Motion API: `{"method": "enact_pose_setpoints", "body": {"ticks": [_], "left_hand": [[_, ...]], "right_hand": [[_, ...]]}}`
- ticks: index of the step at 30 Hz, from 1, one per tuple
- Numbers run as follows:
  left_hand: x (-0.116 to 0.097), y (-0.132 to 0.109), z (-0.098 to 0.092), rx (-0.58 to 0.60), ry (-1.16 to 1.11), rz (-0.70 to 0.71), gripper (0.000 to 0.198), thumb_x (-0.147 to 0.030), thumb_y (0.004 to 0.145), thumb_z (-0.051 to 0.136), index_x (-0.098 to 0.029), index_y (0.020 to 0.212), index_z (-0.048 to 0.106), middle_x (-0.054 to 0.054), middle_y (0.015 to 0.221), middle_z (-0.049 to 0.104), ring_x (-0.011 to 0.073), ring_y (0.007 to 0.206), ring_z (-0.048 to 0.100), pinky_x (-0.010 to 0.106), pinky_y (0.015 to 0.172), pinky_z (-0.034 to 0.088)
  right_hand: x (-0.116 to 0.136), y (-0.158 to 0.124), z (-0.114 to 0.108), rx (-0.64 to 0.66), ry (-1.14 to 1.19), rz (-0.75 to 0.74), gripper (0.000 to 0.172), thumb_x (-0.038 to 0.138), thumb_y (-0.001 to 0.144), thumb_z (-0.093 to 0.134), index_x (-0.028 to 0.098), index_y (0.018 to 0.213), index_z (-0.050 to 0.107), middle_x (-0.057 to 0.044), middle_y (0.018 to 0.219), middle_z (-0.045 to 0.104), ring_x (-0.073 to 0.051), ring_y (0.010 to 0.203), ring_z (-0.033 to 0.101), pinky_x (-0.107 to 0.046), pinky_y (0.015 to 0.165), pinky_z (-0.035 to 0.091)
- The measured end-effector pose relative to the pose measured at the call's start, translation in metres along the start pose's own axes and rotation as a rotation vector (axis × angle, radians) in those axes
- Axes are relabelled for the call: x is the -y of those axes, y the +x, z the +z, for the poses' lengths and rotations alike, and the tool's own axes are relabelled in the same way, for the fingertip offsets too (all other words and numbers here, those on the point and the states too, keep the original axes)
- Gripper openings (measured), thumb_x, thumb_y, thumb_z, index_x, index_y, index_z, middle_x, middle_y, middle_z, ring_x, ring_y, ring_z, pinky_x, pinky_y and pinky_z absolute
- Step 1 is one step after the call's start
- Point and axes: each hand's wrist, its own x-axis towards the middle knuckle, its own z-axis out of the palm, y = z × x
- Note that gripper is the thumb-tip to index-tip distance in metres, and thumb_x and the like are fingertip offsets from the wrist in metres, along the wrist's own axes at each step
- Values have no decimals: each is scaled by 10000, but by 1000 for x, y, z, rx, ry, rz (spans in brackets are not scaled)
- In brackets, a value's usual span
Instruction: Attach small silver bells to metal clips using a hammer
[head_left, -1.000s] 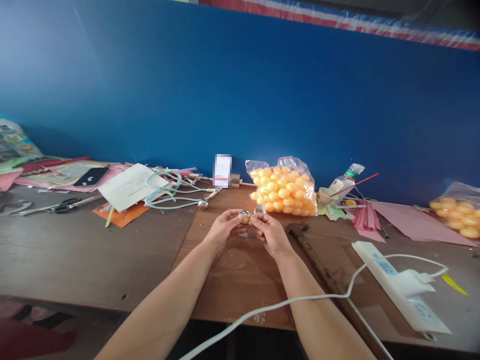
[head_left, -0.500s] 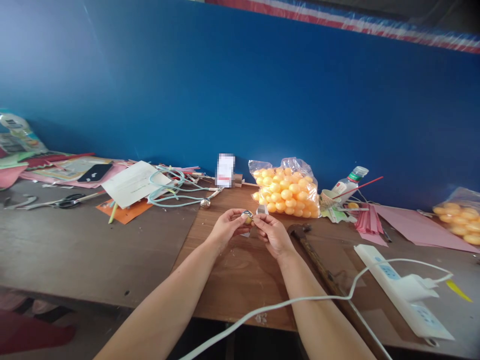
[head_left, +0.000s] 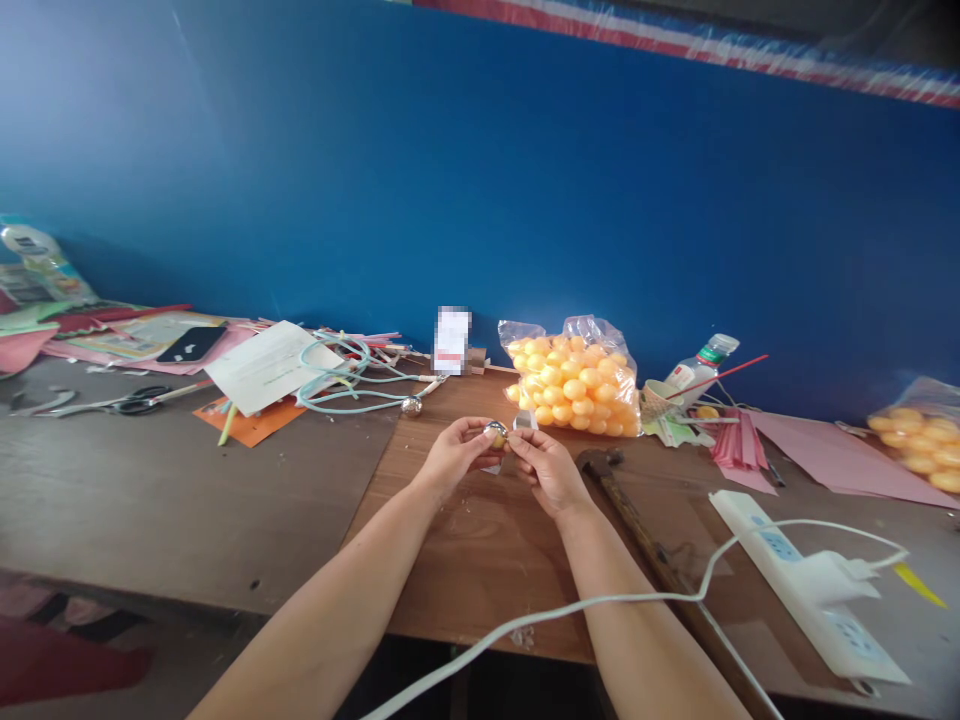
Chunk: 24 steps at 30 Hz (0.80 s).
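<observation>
Between the thumb and fingers of my left hand [head_left: 454, 452] is a small shiny silver ball [head_left: 496, 431], held just above the wooden board [head_left: 457, 560]. The fingertips of my right hand [head_left: 549, 470] are pinched together at the ball's right side. Whatever lies in that pinch is too small to make out. Left of my hands, a second silver ball [head_left: 410, 405] rests on the table beside a coiled light-blue cord [head_left: 352, 408]. Close behind my right hand stands a clear plastic bag of orange balls [head_left: 577, 385].
A hammer [head_left: 630, 515] lies beside my right forearm. The white cable [head_left: 570, 606] of a power strip [head_left: 806, 590] crosses in front of my right arm. Scissors [head_left: 139, 400], a phone [head_left: 191, 344] and papers lie left. A bottle [head_left: 701, 365] leans at the back right.
Both hands stay in nearly the same place with the silver ball between them. The view has shifted very slightly.
</observation>
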Motion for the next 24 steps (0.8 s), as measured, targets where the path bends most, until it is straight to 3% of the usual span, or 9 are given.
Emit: {"method": "enact_pose_setpoints", "body": {"ticks": [24], "left_hand": [[1, 1, -1, 5, -5, -21, 323, -260, 728, 744, -104, 964, 588, 115, 926, 686, 174, 756, 687, 302, 703, 569]], "right_hand": [[-2, 2, -2, 9, -11, -13, 253, 350, 641, 786, 171, 771, 663, 1, 685, 634, -30, 440, 326, -184, 393, 158]]}}
